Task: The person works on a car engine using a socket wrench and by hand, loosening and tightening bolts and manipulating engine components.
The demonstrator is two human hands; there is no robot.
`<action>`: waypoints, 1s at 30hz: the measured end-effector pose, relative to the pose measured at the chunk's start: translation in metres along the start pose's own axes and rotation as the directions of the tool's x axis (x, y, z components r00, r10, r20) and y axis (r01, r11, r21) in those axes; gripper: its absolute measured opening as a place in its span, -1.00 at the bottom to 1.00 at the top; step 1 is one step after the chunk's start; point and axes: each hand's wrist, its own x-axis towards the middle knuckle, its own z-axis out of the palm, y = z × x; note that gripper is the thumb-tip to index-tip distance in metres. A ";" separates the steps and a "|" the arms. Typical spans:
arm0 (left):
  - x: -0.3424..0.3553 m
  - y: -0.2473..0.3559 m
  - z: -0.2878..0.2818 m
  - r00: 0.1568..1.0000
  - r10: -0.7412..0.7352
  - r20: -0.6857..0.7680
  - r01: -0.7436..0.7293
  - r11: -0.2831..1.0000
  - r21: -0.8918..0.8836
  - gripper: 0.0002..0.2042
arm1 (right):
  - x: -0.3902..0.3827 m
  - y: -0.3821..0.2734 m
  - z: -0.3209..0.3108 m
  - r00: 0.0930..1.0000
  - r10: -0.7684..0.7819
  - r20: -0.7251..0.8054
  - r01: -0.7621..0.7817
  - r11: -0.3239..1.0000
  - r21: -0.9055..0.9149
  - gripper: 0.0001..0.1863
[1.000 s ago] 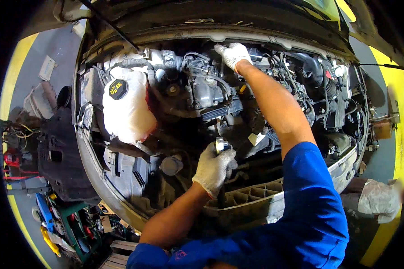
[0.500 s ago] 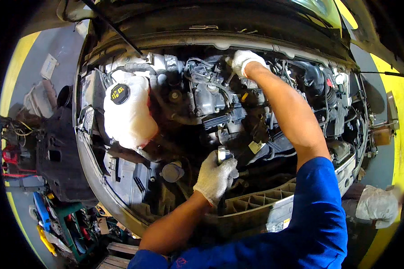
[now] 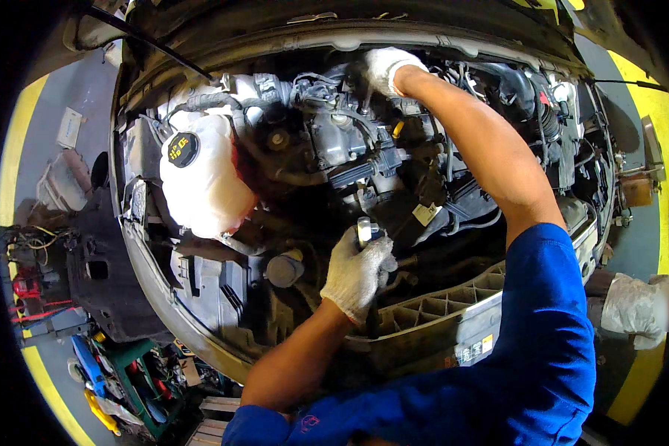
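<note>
Both my hands wear white knit gloves over an open car engine bay. My left hand, low in the middle, is closed around a short silver cylinder whose end sticks up past the thumb. My right hand reaches to the back of the engine, its fingers curled. A thin metal rod shows just below it; whether the fingers grip it is hidden. A black ignition-coil-like part with ribs and a yellow dipstick handle lie between my hands.
A white coolant tank with a black cap stands at left. A prop rod rises to the raised hood. The front crossmember runs below my arms. Tools lie in a green crate. Pale clothing shows at the right edge.
The view has shifted, and the engine bay sits slightly higher and further left. My right hand stays at the back of the engine; my left still holds the silver cylinder.
</note>
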 end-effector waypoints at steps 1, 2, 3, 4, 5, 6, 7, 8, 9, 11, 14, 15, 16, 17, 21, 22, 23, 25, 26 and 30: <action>0.000 -0.003 -0.004 1.000 0.006 -0.017 -0.005 1.000 0.013 -0.83 | -0.008 -0.003 0.005 0.987 -0.150 -0.047 0.150 0.989 -0.008 -0.65; 0.004 -0.007 -0.005 1.000 0.025 -0.019 -0.025 1.000 0.009 -0.82 | -0.018 -0.004 0.000 0.949 -0.299 -0.095 0.296 0.954 -0.050 -0.64; 0.006 -0.008 -0.006 1.000 0.012 0.017 -0.013 0.999 0.044 -0.83 | -0.018 -0.004 0.001 0.957 -0.283 -0.067 0.278 0.958 -0.077 -0.59; 0.007 -0.005 -0.003 0.999 0.004 0.037 -0.006 0.998 0.058 -0.83 | -0.018 0.001 -0.003 0.962 -0.270 -0.042 0.268 0.962 -0.049 -0.58; 0.007 -0.005 -0.004 1.000 0.013 0.027 -0.014 0.999 0.047 -0.83 | -0.020 -0.003 -0.001 0.970 -0.225 -0.090 0.227 0.974 0.009 -0.61; 0.006 -0.006 -0.004 1.000 0.021 0.017 -0.021 0.999 0.035 -0.84 | -0.022 -0.006 0.001 0.975 -0.177 -0.135 0.187 0.980 0.069 -0.63; 0.005 -0.007 -0.003 1.000 0.004 0.022 -0.005 1.000 0.029 -0.84 | -0.025 -0.006 -0.001 0.993 -0.073 -0.094 0.078 0.996 0.051 -0.63; 0.004 -0.005 -0.003 1.000 -0.007 0.023 0.006 1.000 0.029 -0.84 | -0.022 -0.008 -0.003 0.998 -0.044 -0.034 0.044 0.999 0.015 -0.61; 0.003 -0.003 -0.003 1.000 -0.018 0.024 0.017 0.999 0.027 -0.84 | -0.016 -0.007 -0.006 1.000 -0.013 0.026 0.014 1.000 -0.024 -0.59; 0.004 -0.003 -0.002 1.000 0.001 0.016 -0.002 0.999 0.049 -0.84 | -0.014 -0.008 -0.005 0.995 -0.048 0.091 0.058 0.993 -0.106 -0.60; 0.005 -0.005 -0.002 1.000 0.005 -0.002 -0.005 0.997 0.073 -0.84 | -0.022 0.003 0.005 0.950 -0.297 -0.101 0.282 0.950 -0.136 -0.60; 0.005 -0.005 -0.002 1.000 0.005 -0.004 -0.004 0.997 0.083 -0.84 | -0.024 0.002 0.005 0.950 -0.292 -0.114 0.285 0.956 -0.074 -0.62; 0.004 -0.004 -0.002 1.000 0.003 -0.008 -0.002 0.997 0.078 -0.84 | -0.020 -0.001 0.005 0.980 -0.187 -0.069 0.185 0.982 -0.029 -0.60; 0.002 -0.002 -0.002 1.000 -0.002 -0.002 0.002 0.997 0.077 -0.84 | -0.015 -0.002 0.005 0.997 -0.070 -0.020 0.070 0.998 0.009 -0.57; 0.002 -0.004 -0.005 1.000 0.003 0.014 -0.004 0.998 0.060 -0.84 | -0.005 0.000 0.011 0.986 -0.163 -0.027 0.162 0.986 -0.041 -0.52; 0.002 -0.003 -0.005 1.000 -0.001 0.015 0.000 0.999 0.051 -0.84 | -0.008 0.002 0.014 0.957 -0.277 -0.086 0.271 0.960 -0.068 -0.53; 0.003 -0.002 -0.004 1.000 -0.007 0.021 0.006 0.999 0.043 -0.84 | -0.020 0.004 0.009 0.925 -0.360 -0.118 0.349 0.931 -0.104 -0.60; 0.002 -0.003 -0.003 1.000 -0.012 0.024 0.011 1.000 0.028 -0.84 | -0.009 0.009 0.020 0.958 -0.253 -0.135 0.258 0.966 0.022 -0.60; 0.002 -0.002 -0.001 1.000 -0.010 0.029 0.009 1.000 0.025 -0.85 | -0.007 0.013 0.021 0.971 -0.190 -0.142 0.203 0.976 0.083 -0.61; 0.000 0.001 -0.003 1.000 -0.011 0.006 0.011 0.999 0.044 -0.84 | -0.012 -0.007 0.000 0.998 -0.044 0.048 0.047 0.997 -0.065 -0.57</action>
